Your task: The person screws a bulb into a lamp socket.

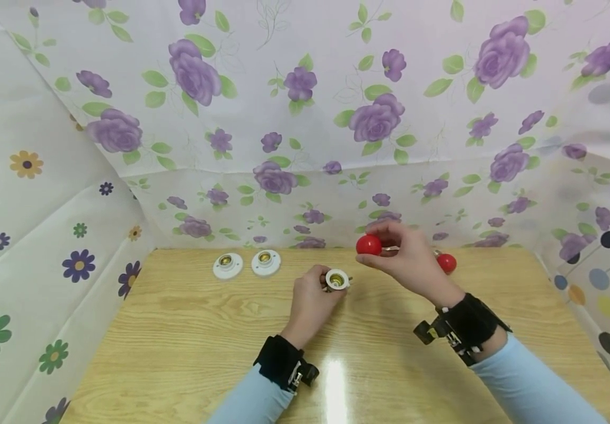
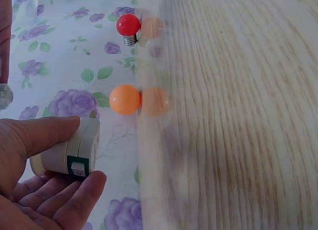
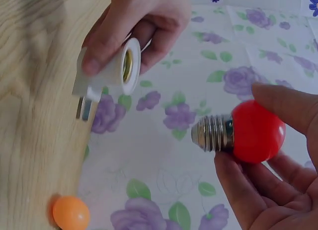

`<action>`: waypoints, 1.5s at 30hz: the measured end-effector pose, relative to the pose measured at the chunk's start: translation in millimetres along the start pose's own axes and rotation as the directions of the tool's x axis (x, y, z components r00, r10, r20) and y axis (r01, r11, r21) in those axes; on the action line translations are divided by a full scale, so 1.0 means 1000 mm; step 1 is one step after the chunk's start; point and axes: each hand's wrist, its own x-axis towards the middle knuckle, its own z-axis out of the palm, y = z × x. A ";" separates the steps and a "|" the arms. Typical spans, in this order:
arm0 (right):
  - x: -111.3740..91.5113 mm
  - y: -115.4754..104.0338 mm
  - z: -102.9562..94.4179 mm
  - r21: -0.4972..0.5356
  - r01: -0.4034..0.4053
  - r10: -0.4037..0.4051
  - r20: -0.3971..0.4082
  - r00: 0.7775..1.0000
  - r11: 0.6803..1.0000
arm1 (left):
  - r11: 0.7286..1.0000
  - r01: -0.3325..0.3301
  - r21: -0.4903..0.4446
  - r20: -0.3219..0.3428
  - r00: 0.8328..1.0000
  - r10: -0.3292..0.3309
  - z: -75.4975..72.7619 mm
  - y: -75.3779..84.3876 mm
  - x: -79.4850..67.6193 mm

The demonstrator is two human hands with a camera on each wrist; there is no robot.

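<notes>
Two round lamp holders [image 1: 266,263] lie left of my left hand [image 1: 311,298], which grips a white socket [image 1: 338,280]. Over the table [image 1: 177,353], my separate right hand [image 1: 412,259] pinches a red bulb [image 1: 369,245]. The orange globe's [image 2: 125,99] base is hidden.

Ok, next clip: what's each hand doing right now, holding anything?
Left hand: gripping a white plug-in bulb socket.
Right hand: holding a red screw-base light bulb.
</notes>
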 end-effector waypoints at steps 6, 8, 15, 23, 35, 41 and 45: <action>0.001 0.004 0.011 0.058 -0.049 0.046 0.048 0.998 0.997 | 0.999 0.028 -0.024 0.011 1.000 -0.028 0.005 0.004 0.002; 0.002 0.006 0.015 0.095 -0.045 0.037 0.077 0.996 0.994 | 0.999 0.033 -0.035 0.022 0.999 -0.032 0.007 0.005 0.002; 0.001 0.002 0.025 0.117 -0.041 0.025 0.130 0.991 0.992 | 0.997 0.047 -0.058 0.044 0.998 -0.044 0.009 0.011 0.003; 0.002 0.011 0.032 0.105 -0.029 0.014 0.140 0.990 0.994 | 0.994 0.069 -0.081 0.062 0.996 -0.064 0.010 0.012 0.004; -0.001 0.015 0.037 0.089 -0.028 0.013 0.165 0.986 0.996 | 0.992 0.008 -0.125 0.056 0.998 -0.001 0.008 0.013 0.006; -0.003 0.016 0.041 0.117 -0.048 0.024 0.198 0.980 0.992 | 0.994 0.006 -0.112 0.058 0.998 0.000 0.007 0.009 0.007; -0.005 0.013 0.041 0.135 -0.078 0.046 0.227 0.973 0.988 | 0.993 -0.001 -0.120 0.075 0.997 0.010 0.007 0.006 0.007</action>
